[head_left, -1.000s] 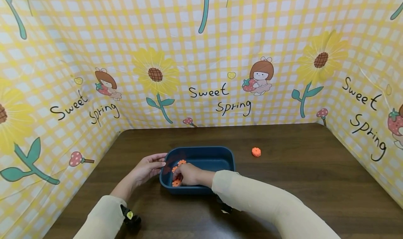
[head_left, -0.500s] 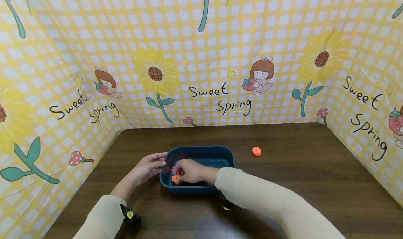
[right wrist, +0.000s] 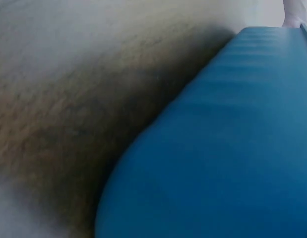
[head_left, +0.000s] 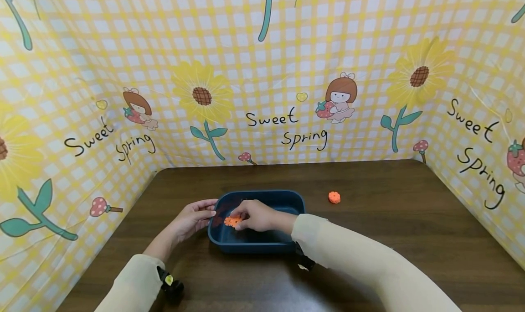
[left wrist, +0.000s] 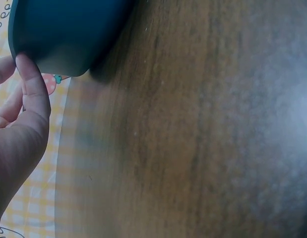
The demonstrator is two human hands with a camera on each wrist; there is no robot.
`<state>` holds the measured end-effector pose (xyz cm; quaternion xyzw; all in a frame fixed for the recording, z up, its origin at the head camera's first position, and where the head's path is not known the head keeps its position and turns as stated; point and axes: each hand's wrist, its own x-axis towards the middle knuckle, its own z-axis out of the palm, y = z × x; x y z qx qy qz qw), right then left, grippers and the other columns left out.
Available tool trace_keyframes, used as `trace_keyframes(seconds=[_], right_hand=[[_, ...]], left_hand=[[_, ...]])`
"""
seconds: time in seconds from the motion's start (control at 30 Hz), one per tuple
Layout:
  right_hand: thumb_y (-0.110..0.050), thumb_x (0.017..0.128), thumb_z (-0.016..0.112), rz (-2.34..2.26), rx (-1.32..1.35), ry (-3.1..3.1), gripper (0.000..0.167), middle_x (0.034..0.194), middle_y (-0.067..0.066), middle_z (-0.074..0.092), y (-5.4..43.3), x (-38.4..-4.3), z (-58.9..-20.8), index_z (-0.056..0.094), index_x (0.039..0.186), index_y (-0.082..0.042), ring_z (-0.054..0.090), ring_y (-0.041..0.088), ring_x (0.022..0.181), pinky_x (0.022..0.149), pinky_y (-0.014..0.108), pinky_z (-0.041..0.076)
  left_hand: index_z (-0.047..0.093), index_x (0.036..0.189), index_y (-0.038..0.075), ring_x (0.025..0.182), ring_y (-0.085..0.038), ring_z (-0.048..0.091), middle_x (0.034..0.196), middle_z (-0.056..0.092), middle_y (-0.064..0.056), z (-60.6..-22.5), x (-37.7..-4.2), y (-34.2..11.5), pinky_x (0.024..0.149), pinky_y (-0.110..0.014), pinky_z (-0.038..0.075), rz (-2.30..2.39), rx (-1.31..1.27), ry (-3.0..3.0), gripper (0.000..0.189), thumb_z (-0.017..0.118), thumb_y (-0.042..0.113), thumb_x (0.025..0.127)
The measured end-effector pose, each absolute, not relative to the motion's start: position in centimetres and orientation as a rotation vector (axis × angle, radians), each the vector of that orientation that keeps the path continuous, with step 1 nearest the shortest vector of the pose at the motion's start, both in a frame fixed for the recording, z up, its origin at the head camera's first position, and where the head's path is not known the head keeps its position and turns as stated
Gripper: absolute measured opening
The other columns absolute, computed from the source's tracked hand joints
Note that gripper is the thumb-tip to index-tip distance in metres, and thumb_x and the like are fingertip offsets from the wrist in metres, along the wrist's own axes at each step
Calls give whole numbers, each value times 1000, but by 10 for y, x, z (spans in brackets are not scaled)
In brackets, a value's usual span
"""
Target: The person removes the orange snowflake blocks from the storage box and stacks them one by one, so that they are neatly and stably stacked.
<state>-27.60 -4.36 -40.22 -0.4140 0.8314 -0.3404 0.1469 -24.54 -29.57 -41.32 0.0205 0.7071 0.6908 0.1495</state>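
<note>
A dark blue rectangular box (head_left: 258, 247) stands on the wooden table, its rounded walls enclosing my right hand's fingertips. My left hand (head_left: 192, 218) holds the box's left end; in the left wrist view, the thumb of that hand (left wrist: 31, 109) lies against the box wall (left wrist: 69, 29) at the rim. Inside the left part of the box, my right hand (head_left: 259, 215) pinches orange flower-shaped discs (head_left: 231, 221), partly covered by its fingers. The right wrist view mostly shows the box's outer side (right wrist: 217, 148); the right hand's fingers are hidden there.
One more orange flower-shaped disc (head_left: 334, 197) lies on the brown table (head_left: 377, 230), right of the box. A yellow checked cloth (head_left: 262, 75) with printed flowers and words hangs behind the table and along both sides.
My right hand has risen and shifted slightly away from me inside the box, with orange discs in its fingers. The left hand and the box stay put.
</note>
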Motion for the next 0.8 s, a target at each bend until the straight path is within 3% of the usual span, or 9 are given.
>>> trace_keyframes(seconds=[0.23, 0.5, 0.8], right_hand=[[-23, 90, 71, -1056, -1127, 2412, 38, 105, -4, 59, -30, -282, -398, 66, 126, -11, 54, 8, 90, 79, 22, 48], [-19, 91, 69, -1184, -1095, 2422, 37, 109, 1, 59, -8, -283, -383, 65, 125, -5, 55, 13, 92, 78, 26, 49], [-21, 89, 72, -1267, -1041, 2511, 35, 94, -1, 60, 20, -294, -378, 68, 121, -6, 54, 17, 81, 67, 28, 49]], left_hand=[[40, 142, -7, 96, -19, 63, 112, 58, -11, -414, -246, -296, 87, -36, 53, 2003, 52, 2021, 52, 59, 3, 95], [39, 142, -7, 95, -18, 63, 111, 58, -10, -415, -245, -296, 84, -34, 54, 2013, 49, 2022, 53, 60, 3, 95], [39, 143, -7, 95, -18, 62, 111, 57, -11, -415, -245, -296, 85, -33, 54, 2012, 46, 2030, 52, 59, 3, 95]])
